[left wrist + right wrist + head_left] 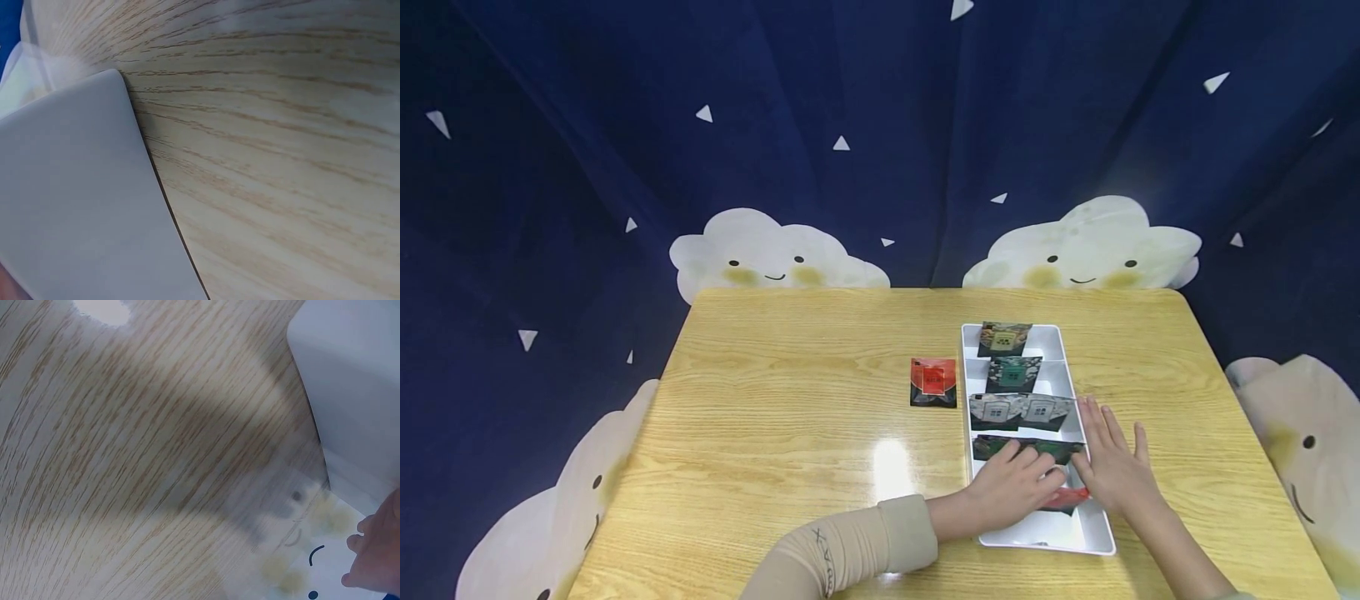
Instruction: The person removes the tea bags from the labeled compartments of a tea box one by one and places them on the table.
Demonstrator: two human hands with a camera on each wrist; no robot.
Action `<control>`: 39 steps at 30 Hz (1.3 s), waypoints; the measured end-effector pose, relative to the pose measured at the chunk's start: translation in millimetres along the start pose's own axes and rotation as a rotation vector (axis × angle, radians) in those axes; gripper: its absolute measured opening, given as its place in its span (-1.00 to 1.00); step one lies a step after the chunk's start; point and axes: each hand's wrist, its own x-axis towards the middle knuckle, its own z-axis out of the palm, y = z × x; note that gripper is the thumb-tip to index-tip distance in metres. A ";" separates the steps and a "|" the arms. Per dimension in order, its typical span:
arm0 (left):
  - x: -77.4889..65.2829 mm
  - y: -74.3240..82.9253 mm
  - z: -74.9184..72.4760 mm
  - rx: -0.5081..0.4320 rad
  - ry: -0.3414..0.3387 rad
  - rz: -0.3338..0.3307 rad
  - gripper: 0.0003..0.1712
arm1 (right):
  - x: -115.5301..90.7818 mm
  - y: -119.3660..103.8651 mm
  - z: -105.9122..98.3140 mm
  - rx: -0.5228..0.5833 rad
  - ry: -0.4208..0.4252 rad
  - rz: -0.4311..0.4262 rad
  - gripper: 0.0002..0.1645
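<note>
A white divided tray (1097, 529) stands on the table, with packets leaning in its compartments. My left hand (1011, 492) reaches over the near part of the tray with bent fingers, pinching a red packet (1063, 498) whose left part the hand hides. Just beyond those fingers lie dark green packets (992, 447), partly covered. On the tray's right side, my right hand (1116, 471) has its fingers spread along the outer wall, the thumb over the rim close to the red packet. In the right wrist view, the right hand (381, 550) shows beside the white tray wall (356, 394).
Another red and black packet (933, 382) lies on the wooden table (775, 400), left of the tray. Farther compartments hold two grey-white packets (996, 411), a black and green packet (1013, 374) and a brown-yellow packet (1003, 339). A dark blue curtain (880, 192) hangs behind.
</note>
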 end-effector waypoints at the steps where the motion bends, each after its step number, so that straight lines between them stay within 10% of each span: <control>1: -0.4 -0.1 0.0 -0.007 -0.010 0.005 -0.73 | -0.1 0.1 0.1 0.001 0.000 -0.001 -0.12; 30: -3.6 2.3 -4.2 -0.003 0.003 0.035 -0.69 | 0.0 -0.6 -0.3 -0.004 0.006 0.003 -0.14; 39: -6.0 -5.3 -12.1 -0.012 0.150 -0.002 -0.69 | 0.9 -1.2 -1.0 -0.012 -0.009 0.010 -0.12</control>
